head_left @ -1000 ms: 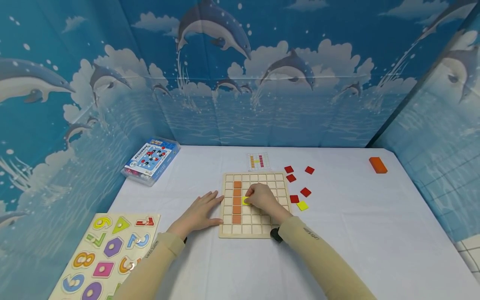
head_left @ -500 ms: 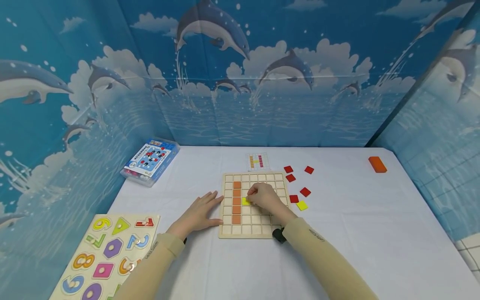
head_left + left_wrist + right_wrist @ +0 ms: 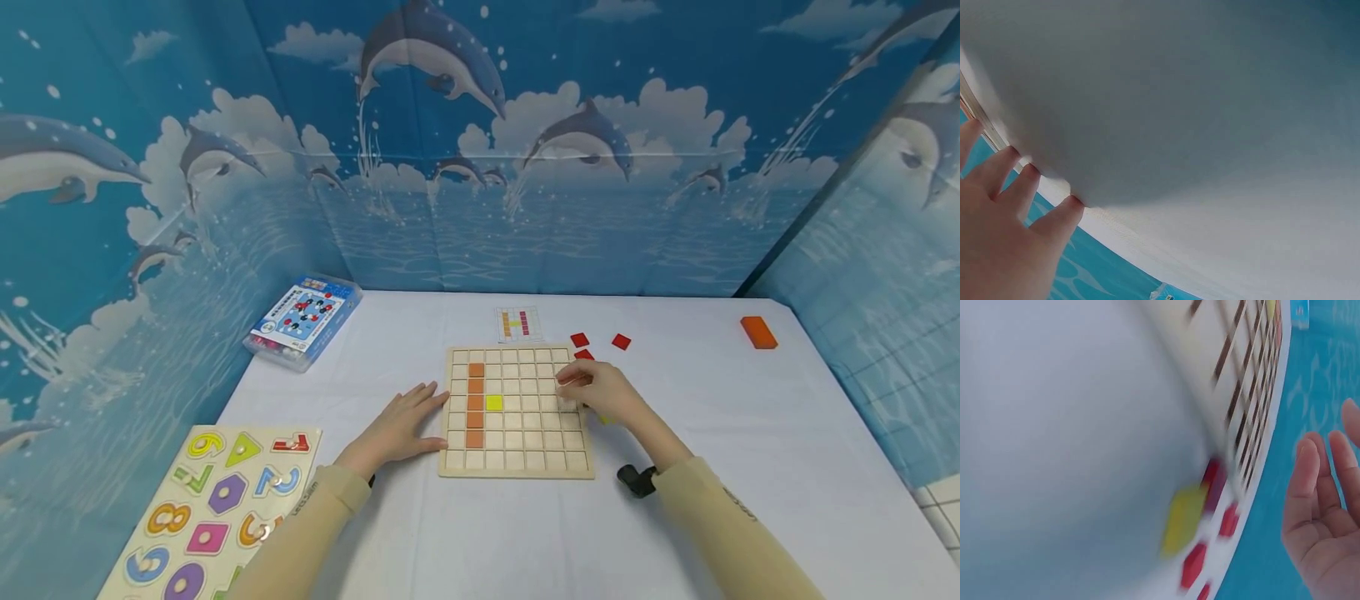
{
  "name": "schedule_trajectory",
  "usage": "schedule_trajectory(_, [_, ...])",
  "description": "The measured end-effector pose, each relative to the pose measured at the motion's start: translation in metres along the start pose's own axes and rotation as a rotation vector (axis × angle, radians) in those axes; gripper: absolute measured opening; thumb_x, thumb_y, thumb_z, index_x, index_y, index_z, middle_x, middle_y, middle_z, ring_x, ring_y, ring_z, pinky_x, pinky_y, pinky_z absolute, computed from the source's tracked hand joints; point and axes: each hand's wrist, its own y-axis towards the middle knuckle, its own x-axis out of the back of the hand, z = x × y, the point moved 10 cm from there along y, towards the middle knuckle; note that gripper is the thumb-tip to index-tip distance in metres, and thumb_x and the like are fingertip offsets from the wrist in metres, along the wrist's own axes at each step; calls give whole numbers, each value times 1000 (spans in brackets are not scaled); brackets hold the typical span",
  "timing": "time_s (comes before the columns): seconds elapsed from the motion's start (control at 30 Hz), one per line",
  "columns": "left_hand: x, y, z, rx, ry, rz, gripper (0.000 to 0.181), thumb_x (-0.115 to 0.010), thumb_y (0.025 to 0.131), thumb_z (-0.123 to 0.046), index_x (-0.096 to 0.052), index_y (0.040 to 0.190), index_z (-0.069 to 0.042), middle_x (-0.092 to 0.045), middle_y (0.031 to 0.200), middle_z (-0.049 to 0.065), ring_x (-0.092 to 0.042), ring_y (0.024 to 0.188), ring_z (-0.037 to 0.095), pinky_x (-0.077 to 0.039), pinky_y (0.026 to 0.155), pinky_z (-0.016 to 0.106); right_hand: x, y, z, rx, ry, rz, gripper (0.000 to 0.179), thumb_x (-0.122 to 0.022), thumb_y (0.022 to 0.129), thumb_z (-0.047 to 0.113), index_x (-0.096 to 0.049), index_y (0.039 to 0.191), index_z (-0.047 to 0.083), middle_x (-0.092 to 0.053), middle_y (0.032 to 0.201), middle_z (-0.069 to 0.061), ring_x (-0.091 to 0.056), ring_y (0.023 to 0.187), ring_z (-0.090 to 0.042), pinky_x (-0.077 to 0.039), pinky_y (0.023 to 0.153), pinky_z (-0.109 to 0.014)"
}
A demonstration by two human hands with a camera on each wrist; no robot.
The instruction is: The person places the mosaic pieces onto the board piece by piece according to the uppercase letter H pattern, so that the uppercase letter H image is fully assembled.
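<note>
My left hand (image 3: 392,425) rests on the table with its fingertips and thumb touching the left edge of a wooden grid board (image 3: 525,440). A column of orange square tiles (image 3: 476,403) lies in the board's cells, with one yellow tile (image 3: 493,402) beside its middle. My right hand (image 3: 606,393) is over the board's right edge, holding nothing; the right wrist view shows its fingers loosely bent and apart. Beneath it, partly hidden in the head view, are a loose yellow tile (image 3: 1184,519) and red tiles (image 3: 1193,565).
A pattern card (image 3: 517,323) lies behind the board. Loose red tiles (image 3: 621,342) lie at the back right, and an orange block (image 3: 759,332) farther right. On the left are a clear plastic box (image 3: 303,321) and a number-and-shape puzzle (image 3: 206,512).
The right hand has let go of the yellow tile, which stays in its cell, and moved right toward the loose tiles. The left hand has kept its place.
</note>
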Motion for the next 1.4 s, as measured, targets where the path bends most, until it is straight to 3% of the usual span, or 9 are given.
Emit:
schedule_trajectory(0.2, [0,0,0,-8,2,-5,81,-73,85,-47,-40,152,-15,-31,160,14,-26,149,35,-22,122,57,28,-14,-36,-69,-1,-26,30,-67,93,23,-65,117,6,-69,110,-11,-63,94,-20,-53,77,-28])
schedule_trajectory(0.47, [-3,1,2,4,7,4,81,-73,85,-48,-40,152,-17,-30,161,13,-25,150,34,-21,122,55,37,-24,-61,-115,17,-34,33,-68,91,21,-64,120,4,-68,108,-11,-60,93,-20,-53,78,-28])
schedule_trajectory(1.4, [-4,1,4,2,8,8,82,-73,85,-49,-39,152,-18,-29,162,11,-24,151,32,-20,123,54,30,-22,-73,-134,-21,-10,39,-75,86,17,-64,120,2,-65,112,-17,-59,99,-25,-55,81,-29])
